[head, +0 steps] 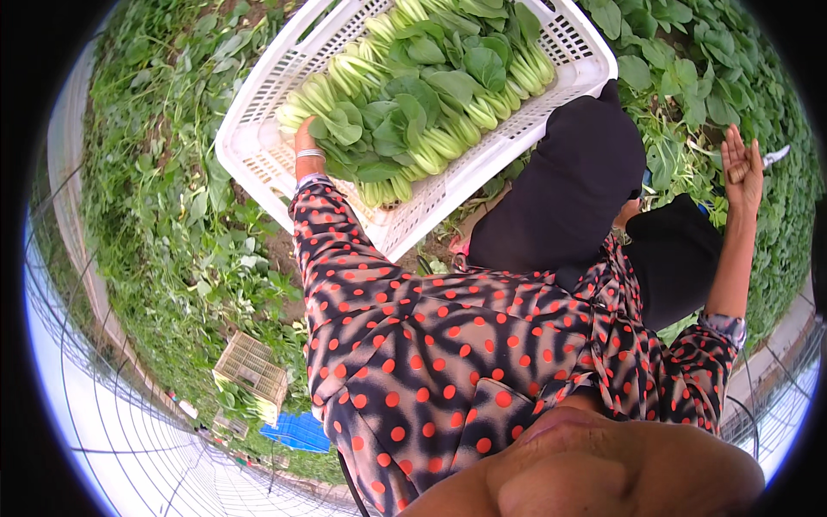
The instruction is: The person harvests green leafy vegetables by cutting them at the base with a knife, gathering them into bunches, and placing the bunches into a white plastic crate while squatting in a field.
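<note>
My left hand (305, 137) is inside a white plastic crate (413, 249), closed about green bok choy (342, 123) at the left end of the packed rows; leaves and stalks hide part of its fingers. Pale stalks and dark green leaves lie close together in the crate. Off to the right, my right hand (740, 169) is raised with the palm up and the fingers mostly stretched out. Across it lies a small knife (775, 156), its brown handle in the fingers and its pale blade pointing outward.
My bent, dark-trousered knees are just right of the crate. Leafy plants (704, 84) grow at the right, with more low greenery (194, 194) at the left. Behind me at lower left stand a beige plastic crate (252, 365) by some greens and a blue crate (297, 432).
</note>
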`<action>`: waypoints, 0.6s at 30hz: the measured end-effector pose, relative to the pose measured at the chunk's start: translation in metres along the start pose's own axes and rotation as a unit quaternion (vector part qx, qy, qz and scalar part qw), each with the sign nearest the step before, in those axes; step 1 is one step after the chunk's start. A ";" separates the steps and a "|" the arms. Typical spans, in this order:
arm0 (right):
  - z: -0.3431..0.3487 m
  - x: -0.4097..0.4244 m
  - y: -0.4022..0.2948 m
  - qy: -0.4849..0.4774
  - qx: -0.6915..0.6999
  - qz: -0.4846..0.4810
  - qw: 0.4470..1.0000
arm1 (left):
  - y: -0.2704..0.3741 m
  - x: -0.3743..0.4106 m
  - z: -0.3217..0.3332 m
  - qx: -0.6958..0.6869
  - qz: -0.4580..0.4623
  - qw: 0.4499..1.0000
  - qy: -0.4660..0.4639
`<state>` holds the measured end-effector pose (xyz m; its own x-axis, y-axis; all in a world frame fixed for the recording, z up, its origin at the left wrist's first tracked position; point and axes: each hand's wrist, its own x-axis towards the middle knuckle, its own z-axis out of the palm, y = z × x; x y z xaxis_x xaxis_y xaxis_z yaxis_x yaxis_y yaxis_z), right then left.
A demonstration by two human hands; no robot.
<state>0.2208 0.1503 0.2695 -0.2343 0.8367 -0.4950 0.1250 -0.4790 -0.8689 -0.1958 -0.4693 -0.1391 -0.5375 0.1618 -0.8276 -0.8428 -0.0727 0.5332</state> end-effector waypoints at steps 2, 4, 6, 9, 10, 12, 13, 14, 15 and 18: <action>-0.016 -0.009 -0.007 0.071 -0.010 -0.007 0.997 | -0.023 0.015 0.000 0.076 0.001 0.995 0.062; -0.031 -0.008 -0.010 0.044 -0.010 0.004 0.999 | -0.031 0.036 0.003 0.107 0.004 0.989 0.099; -0.038 -0.003 -0.007 0.016 0.001 0.018 1.000 | -0.023 0.053 -0.007 0.181 -0.014 0.974 0.138; -0.013 0.013 0.021 0.020 0.006 0.045 0.999 | 0.016 0.048 -0.067 0.165 -0.004 0.975 0.148; -0.016 0.005 0.009 0.011 -0.010 0.029 0.999 | -0.009 0.046 -0.028 0.119 -0.005 0.992 0.051; -0.008 0.001 0.005 -0.006 -0.030 0.016 0.999 | -0.007 0.023 -0.007 0.061 0.006 0.997 0.049; -0.006 0.002 0.007 -0.018 -0.032 0.016 0.999 | -0.001 0.011 -0.005 0.039 0.017 0.998 0.055; -0.006 0.000 0.009 -0.020 -0.031 0.018 0.999 | 0.005 -0.001 -0.001 0.044 0.091 0.993 0.067; -0.007 -0.002 0.007 -0.018 -0.035 0.015 0.999 | 0.007 -0.015 0.011 0.030 0.116 0.983 0.136; -0.020 -0.006 0.006 -0.036 -0.030 0.020 0.999 | 0.023 -0.062 0.052 0.024 0.173 0.949 0.263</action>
<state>0.2422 0.1481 0.2671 -0.2958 0.7954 -0.5290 0.1929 -0.4926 -0.8486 -0.1799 -0.4303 -0.0663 -0.7317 -0.3778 -0.5673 -0.6176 0.0153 0.7864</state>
